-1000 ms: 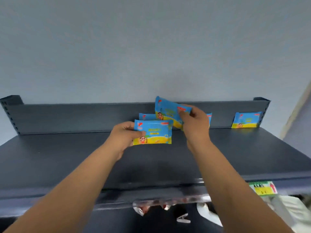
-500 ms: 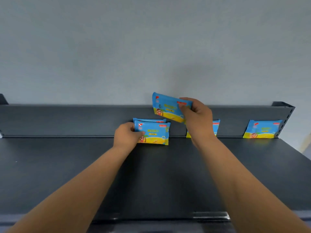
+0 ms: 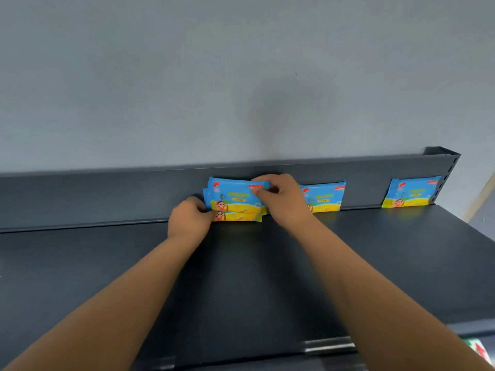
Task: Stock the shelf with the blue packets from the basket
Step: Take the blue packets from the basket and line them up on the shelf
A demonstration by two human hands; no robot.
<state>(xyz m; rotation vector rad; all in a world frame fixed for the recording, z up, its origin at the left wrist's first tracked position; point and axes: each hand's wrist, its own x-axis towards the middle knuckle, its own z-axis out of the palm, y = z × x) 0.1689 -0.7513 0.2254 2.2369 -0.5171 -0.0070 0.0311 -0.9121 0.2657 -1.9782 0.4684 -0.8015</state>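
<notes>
Now the right hand (image 3: pixel 284 202) has lowered its packet (image 3: pixel 235 195) against the stack (image 3: pixel 241 217).

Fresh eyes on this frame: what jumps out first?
Both hands meet at a stack of blue packets upright against the dark shelf's back rail: left hand grips its lower left corner, right hand pinches the top edge. A middle packet and a far-right packet stand alone.

No legible text: print on packets (image 3: pixel 235 195) at 12 o'clock too blurred; tag (image 3: pixel 479 349) at 4 o'clock unreadable.
</notes>
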